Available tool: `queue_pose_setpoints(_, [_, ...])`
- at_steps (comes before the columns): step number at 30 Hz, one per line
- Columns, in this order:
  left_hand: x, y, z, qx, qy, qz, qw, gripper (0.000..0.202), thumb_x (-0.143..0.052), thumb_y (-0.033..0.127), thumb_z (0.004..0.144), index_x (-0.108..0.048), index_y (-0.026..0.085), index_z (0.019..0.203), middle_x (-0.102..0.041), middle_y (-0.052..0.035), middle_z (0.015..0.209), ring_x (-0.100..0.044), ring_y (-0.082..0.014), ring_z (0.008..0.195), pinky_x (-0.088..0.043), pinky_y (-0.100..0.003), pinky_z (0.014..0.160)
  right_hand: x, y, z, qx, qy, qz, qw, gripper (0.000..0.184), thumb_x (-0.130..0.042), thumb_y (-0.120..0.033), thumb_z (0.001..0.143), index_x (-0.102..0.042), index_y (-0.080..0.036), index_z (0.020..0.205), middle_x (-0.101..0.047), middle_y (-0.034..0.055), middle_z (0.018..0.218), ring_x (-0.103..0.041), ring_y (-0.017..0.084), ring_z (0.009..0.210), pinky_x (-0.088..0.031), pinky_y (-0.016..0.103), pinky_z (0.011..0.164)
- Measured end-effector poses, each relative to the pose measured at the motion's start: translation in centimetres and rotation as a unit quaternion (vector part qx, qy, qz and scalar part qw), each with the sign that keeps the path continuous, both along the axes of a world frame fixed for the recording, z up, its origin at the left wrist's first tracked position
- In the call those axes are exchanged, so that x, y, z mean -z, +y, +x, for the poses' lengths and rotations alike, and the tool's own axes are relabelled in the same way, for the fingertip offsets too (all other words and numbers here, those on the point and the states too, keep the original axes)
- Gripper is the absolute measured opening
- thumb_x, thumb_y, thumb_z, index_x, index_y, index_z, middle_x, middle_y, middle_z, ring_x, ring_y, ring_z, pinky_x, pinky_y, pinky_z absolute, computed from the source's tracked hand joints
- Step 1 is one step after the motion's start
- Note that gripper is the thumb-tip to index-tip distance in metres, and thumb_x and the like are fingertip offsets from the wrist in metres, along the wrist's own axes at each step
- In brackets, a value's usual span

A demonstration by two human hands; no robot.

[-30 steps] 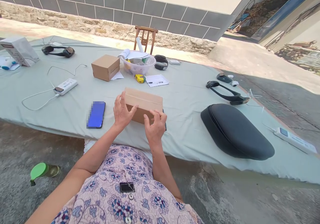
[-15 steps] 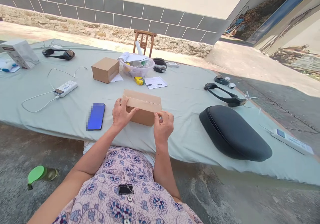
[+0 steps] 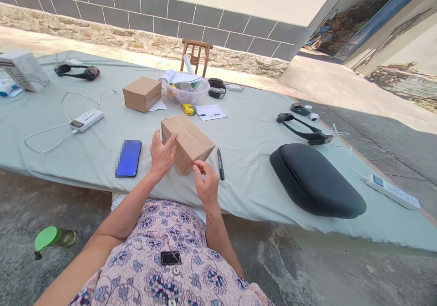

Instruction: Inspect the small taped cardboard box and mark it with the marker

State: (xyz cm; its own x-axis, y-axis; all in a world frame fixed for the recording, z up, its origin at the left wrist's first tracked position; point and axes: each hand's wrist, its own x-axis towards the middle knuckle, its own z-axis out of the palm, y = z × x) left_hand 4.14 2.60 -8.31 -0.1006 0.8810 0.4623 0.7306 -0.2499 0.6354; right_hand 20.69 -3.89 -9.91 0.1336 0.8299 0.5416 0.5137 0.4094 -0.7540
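Observation:
A brown cardboard box (image 3: 189,140) sits turned at an angle on the cloth-covered table in front of me. My left hand (image 3: 163,153) grips its left end, thumb and fingers against the cardboard. With thumb and index finger my right hand (image 3: 206,181) pinches at the near lower corner of the same box; whether it holds a flap or tape edge is too small to tell. Just right of the box lies a black marker pen (image 3: 221,164). A smartphone (image 3: 129,159) with a blue screen rests left of my left hand.
Behind stand a second cardboard box (image 3: 141,94), a plastic basket (image 3: 186,92), a yellow tape measure (image 3: 189,109) and paper (image 3: 211,112). A black case (image 3: 317,181) and black headset (image 3: 303,130) lie right. A power bank (image 3: 87,120) with cable is left.
The box has turned clockwise, its right end swinging toward me. My right hand has moved left and nearer with that end. The marker pen beside the box now shows.

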Motion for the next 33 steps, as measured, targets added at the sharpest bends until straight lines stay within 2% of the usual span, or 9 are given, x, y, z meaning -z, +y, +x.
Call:
queue_pose_setpoints(3, [0.2, -0.3, 0.3, 0.070, -0.029, -0.006, 0.997, 0.044, -0.039, 0.032, 0.100, -0.059, 0.025, 0.139, -0.039, -0.0148, 0.155, -0.037, -0.0309, 0.147, -0.038, -0.052, 0.117, 0.3, -0.3, -1.8, -0.097, -0.027, -0.033, 0.994, 0.039, -0.050, -0.031, 0.094, -0.065, -0.020, 0.128, -0.075, 0.0105, 0.112, -0.071, 0.018, 0.085, -0.060, 0.031, 0.075])
queue_pose_setpoints(5, [0.1, -0.6, 0.5, 0.098, -0.038, -0.006, 0.994, 0.044, -0.037, 0.037, 0.101, -0.060, 0.024, 0.137, -0.041, -0.0146, 0.154, -0.040, -0.0285, 0.145, -0.038, -0.049, 0.117, 0.4, -0.3, -2.2, -0.114, -0.040, -0.045, 0.992, 0.045, -0.050, -0.030, 0.093, -0.060, -0.021, 0.136, -0.073, 0.0108, 0.119, -0.072, 0.018, 0.085, -0.061, 0.031, 0.076])
queue_pose_setpoints(10, [-0.4, -1.0, 0.6, 0.133, -0.028, 0.000, 0.991, 0.046, -0.047, 0.047, 0.098, -0.061, 0.022, 0.134, -0.051, -0.0147, 0.146, -0.050, -0.0264, 0.137, -0.042, -0.044, 0.115, 0.0, -0.2, -1.6, -0.099, -0.041, -0.042, 0.993, 0.045, -0.049, -0.029, 0.094, -0.060, -0.022, 0.137, -0.074, 0.0092, 0.116, -0.071, 0.018, 0.087, -0.061, 0.032, 0.078])
queue_pose_setpoints(16, [-0.2, -1.0, 0.8, 0.153, -0.029, 0.010, 0.988, 0.038, -0.043, 0.040, 0.100, -0.066, 0.024, 0.126, -0.058, -0.0117, 0.140, -0.055, -0.0239, 0.132, -0.052, -0.039, 0.103, -0.3, -0.1, -1.0, -0.060, -0.006, -0.047, 0.997, 0.050, -0.053, -0.032, 0.093, -0.053, -0.020, 0.142, -0.075, 0.0089, 0.109, -0.070, 0.016, 0.078, -0.059, 0.029, 0.073])
queue_pose_setpoints(20, [-0.3, -1.0, 0.9, 0.160, -0.036, -0.002, 0.986, 0.038, -0.041, 0.038, 0.100, -0.066, 0.023, 0.125, -0.056, -0.0124, 0.142, -0.057, -0.0237, 0.130, -0.056, -0.036, 0.096, -0.1, 0.6, 0.8, 0.024, 0.023, -0.031, 0.999, 0.046, -0.053, -0.038, 0.093, -0.058, -0.018, 0.134, -0.076, 0.0092, 0.102, -0.070, 0.015, 0.075, -0.057, 0.027, 0.067])
queue_pose_setpoints(25, [-0.4, -1.2, 0.8, 0.164, -0.047, -0.016, 0.985, 0.036, -0.050, 0.044, 0.097, -0.065, 0.025, 0.124, -0.055, -0.0107, 0.143, -0.060, -0.0229, 0.125, -0.059, -0.033, 0.087, 0.4, 1.5, 3.9, 0.155, 0.049, -0.020, 0.986, 0.040, -0.052, -0.042, 0.093, -0.065, -0.017, 0.122, -0.075, 0.0060, 0.088, -0.065, 0.013, 0.064, -0.054, 0.026, 0.065])
queue_pose_setpoints(27, [-0.5, -1.2, 0.8, 0.166, -0.043, -0.016, 0.985, 0.035, -0.051, 0.042, 0.097, -0.065, 0.026, 0.124, -0.056, -0.0101, 0.144, -0.060, -0.0228, 0.123, -0.059, -0.033, 0.086, 0.6, 1.7, 4.3, 0.155, 0.039, -0.016, 0.987, 0.037, -0.051, -0.041, 0.093, -0.068, -0.017, 0.114, -0.075, 0.0075, 0.090, -0.066, 0.015, 0.068, -0.055, 0.027, 0.067])
queue_pose_setpoints(29, [-0.6, -1.1, 0.8, 0.164, -0.037, -0.009, 0.986, 0.034, -0.047, 0.038, 0.098, -0.065, 0.026, 0.124, -0.057, -0.0098, 0.143, -0.060, -0.0228, 0.125, -0.058, -0.033, 0.089, 0.6, 1.5, 3.9, 0.125, 0.027, -0.015, 0.992, 0.034, -0.050, -0.040, 0.093, -0.071, -0.017, 0.108, -0.076, 0.0093, 0.096, -0.068, 0.017, 0.077, -0.056, 0.028, 0.069])
queue_pose_setpoints(33, [-1.2, -1.1, 0.4, 0.104, -0.006, 0.015, 0.994, 0.036, -0.037, 0.026, 0.099, -0.068, 0.025, 0.119, -0.057, -0.0112, 0.140, -0.059, -0.0241, 0.125, -0.052, -0.039, 0.101, 0.6, 0.8, 1.5, 0.047, 0.015, -0.011, 0.999, 0.031, -0.050, -0.036, 0.094, -0.070, -0.018, 0.108, -0.076, 0.0100, 0.099, -0.069, 0.017, 0.078, -0.057, 0.029, 0.072])
